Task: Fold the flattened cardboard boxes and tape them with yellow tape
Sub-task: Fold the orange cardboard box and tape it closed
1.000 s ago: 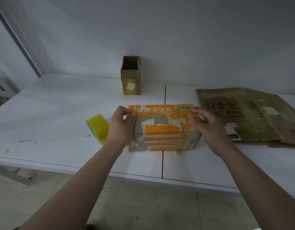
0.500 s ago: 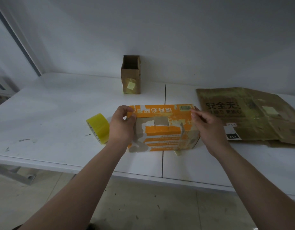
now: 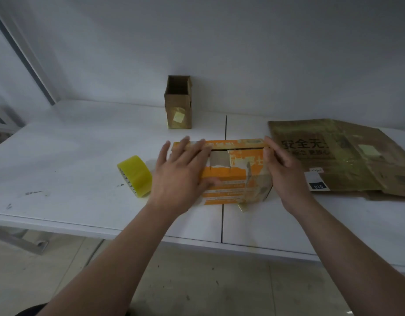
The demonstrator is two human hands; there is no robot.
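An orange and white printed cardboard box [image 3: 233, 176] stands on the white table [image 3: 71, 160], its top flaps folded almost closed with a narrow slit along the far edge. My left hand [image 3: 181, 176] lies flat on the left part of the top, fingers spread and straight. My right hand [image 3: 280, 172] holds the box's right end, thumb on top and fingers along the far right edge. A roll of yellow tape [image 3: 135, 175] stands on edge just left of my left hand, untouched.
A small brown open box [image 3: 178, 103] with a yellow tape patch stands upright at the back by the wall. Flattened brown cardboard [image 3: 347, 153] with black characters lies at the right, close to my right hand. The table's front edge runs below my wrists.
My left hand went from gripping the box's left flap with curled fingers to lying flat on top. The flaps came down over the opening. My right hand shifted slightly along the right end.
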